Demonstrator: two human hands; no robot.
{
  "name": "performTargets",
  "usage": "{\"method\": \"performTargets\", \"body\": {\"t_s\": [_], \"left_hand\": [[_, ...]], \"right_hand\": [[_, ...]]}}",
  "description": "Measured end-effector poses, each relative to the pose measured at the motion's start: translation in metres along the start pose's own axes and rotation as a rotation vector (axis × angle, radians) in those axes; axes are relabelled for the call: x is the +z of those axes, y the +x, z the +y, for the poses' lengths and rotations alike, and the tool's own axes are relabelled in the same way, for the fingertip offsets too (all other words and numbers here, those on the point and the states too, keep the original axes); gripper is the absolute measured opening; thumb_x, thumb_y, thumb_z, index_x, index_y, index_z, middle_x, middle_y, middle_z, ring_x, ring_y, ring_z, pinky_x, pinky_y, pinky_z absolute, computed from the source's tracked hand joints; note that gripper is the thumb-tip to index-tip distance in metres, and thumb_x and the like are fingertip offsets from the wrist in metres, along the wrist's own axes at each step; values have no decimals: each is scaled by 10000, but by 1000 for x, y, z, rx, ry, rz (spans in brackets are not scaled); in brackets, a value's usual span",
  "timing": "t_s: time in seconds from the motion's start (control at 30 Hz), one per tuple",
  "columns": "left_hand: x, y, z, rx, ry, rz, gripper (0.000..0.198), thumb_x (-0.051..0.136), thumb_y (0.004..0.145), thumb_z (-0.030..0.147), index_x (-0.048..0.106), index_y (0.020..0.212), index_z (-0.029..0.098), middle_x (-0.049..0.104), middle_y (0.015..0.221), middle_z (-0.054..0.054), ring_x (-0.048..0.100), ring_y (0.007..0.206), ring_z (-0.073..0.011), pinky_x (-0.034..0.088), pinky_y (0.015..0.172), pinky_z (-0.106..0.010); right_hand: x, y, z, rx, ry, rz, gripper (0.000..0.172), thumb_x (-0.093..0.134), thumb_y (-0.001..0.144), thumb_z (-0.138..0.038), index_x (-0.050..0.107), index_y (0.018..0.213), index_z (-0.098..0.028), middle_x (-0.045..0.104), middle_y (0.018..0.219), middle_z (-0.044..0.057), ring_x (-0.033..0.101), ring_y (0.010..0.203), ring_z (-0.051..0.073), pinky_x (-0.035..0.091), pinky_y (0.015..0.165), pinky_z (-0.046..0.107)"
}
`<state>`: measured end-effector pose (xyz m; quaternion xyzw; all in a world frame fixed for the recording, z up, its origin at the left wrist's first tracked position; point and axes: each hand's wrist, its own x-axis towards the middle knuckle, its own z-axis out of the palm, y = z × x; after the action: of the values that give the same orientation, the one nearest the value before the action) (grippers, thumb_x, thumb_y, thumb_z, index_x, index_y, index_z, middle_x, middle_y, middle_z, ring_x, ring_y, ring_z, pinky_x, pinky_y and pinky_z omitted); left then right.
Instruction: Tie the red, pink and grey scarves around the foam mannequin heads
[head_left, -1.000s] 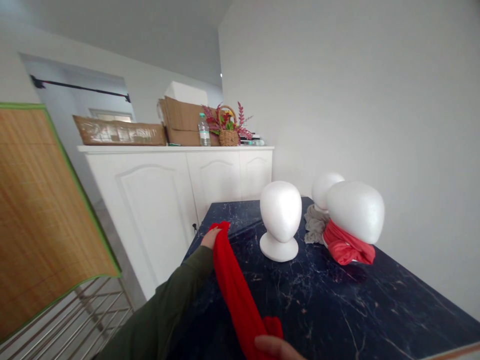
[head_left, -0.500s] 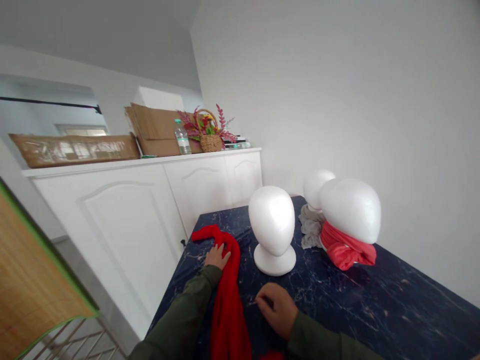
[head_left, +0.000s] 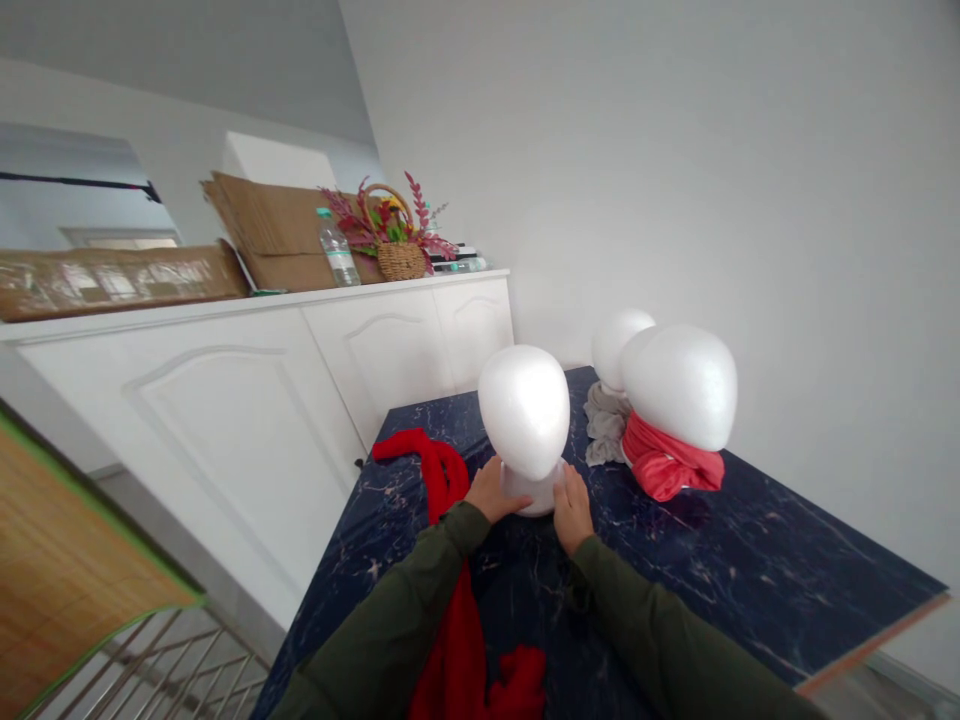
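A white foam mannequin head stands upright on the dark blue marbled table. My left hand grips the left side of its round base, thumb across the front. On the base's right side, my right hand is closed against the rim, its fingers partly hidden. A long red scarf lies loosely to the left, running under my left forearm toward the near edge, where part of it is bunched up.
To the right, one foam head wears a coral-red scarf; behind it, another foam head has a grey scarf. White cabinets carry cardboard boxes, a bottle and a flower basket.
My left hand has left the red scarf and taken hold of the foam head's base. My right hand has moved up to the base's other side. The view has shifted slightly.
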<state>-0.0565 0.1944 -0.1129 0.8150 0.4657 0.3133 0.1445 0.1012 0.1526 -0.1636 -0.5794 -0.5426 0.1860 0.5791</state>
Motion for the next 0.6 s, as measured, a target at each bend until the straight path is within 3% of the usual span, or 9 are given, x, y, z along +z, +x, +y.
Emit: {"method": "performTargets", "body": {"t_s": [0.13,0.33,0.47,0.6], "left_hand": [[26,5,26,-59,-136,192,853,680,554,395,272,1220,53,416,1220,-203,397,1143,-262,316,970,-332],[38,13,29,-280,-141,330,801,680,555,407,304,1175,66,447,1181,-210,437,1110,-272,370,923,-338],[24,17,23,-260,-188,364,743,690,563,385,339,1160,116,510,1133,-156,497,1046,-239,407,895,-357],[-22,8,-6,-222,-147,461,714,691,570,346,357,1166,140,512,1150,-124,478,1078,-229,385,931,-363]], "right_hand": [[0,2,1,-21,54,-90,503,322,753,-303,416,1202,-98,378,1288,111,281,1216,211,166,1033,397],[-4,3,-3,39,125,-123,501,325,722,-246,454,1191,-127,413,1272,79,319,1202,216,218,1019,393],[-4,-1,-10,40,139,-120,524,346,714,-247,426,1216,-122,417,1269,82,339,1190,200,223,1021,358],[-3,-5,-14,14,128,-106,518,360,717,-233,426,1210,-89,438,1244,116,363,1170,210,245,1005,370]]}}
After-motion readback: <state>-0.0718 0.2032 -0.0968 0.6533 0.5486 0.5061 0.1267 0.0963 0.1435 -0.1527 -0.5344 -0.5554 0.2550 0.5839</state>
